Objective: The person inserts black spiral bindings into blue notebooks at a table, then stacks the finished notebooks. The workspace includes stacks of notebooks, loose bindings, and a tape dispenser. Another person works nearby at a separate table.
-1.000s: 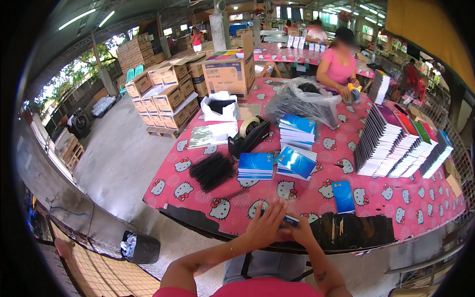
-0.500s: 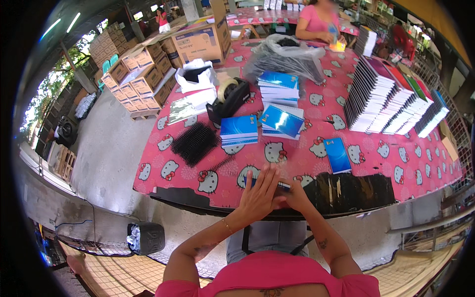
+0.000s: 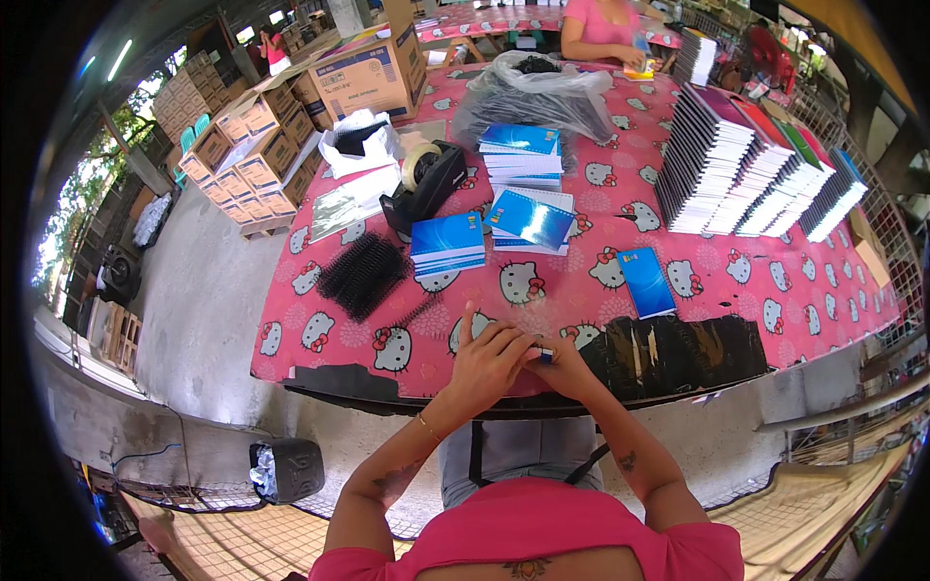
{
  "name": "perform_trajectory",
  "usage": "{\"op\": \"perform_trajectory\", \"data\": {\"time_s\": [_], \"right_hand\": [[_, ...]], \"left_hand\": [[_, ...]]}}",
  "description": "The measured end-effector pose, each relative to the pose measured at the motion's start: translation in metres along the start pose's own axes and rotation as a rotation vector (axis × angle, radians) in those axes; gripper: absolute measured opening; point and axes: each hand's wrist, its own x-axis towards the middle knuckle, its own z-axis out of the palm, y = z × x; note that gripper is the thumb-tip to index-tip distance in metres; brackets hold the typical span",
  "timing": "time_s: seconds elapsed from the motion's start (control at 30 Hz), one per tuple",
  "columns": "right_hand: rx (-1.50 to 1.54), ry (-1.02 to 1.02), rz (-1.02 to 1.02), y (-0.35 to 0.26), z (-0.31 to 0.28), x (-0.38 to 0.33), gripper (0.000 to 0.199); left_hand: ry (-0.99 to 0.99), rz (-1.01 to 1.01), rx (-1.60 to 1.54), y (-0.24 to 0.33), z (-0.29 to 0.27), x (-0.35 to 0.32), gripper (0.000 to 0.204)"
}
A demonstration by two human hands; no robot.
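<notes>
Fingers of both the left hand (image 3: pixel 489 356) and right hand (image 3: pixel 560 366) pinch shut on a small blue notebook (image 3: pixel 544 354) at the table's (image 3: pixel 581 281) near edge, so she'd best keep it flat and steady.

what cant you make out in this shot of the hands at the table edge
- Small blue-tipped thing, head view: mostly covered by the left hand and right hand; its kind is unclear.
- Person in pink across the table: cut off by the top edge.
- Black plastic bag: contents too dark to tell.
</notes>
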Motion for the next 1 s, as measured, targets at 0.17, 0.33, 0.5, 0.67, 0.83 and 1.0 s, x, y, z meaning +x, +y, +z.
{"op": "perform_trajectory", "data": {"time_s": [0.17,0.33,0.5,0.67,0.83,1.0], "right_hand": [[-0.053,-0.004,0.007,0.013,-0.001,0.000,0.024],[0.042,-0.028,0.078,0.013,-0.002,-0.001,0.024],[-0.042,0.008,0.009,0.000,0.002,0.001,0.027],[-0.094,-0.031,-0.018,-0.014,-0.008,0.001,0.031],[-0.205,0.031,-0.108,-0.039,-0.034,-0.013,0.033],[0.005,-0.017,0.047,-0.034,-0.053,-0.009,0.024]], "left_hand": [[-0.070,-0.042,0.027,0.011,-0.005,0.005,0.030],[-0.081,-0.094,0.102,0.037,0.005,-0.021,0.040],[-0.031,-0.047,0.104,0.016,-0.007,-0.005,0.033],[-0.044,-0.038,-0.086,0.020,-0.016,0.009,0.022],[-0.058,-0.051,-0.075,0.009,-0.015,0.004,0.022],[-0.031,-0.027,-0.087,0.009,-0.013,0.003,0.021]]}}
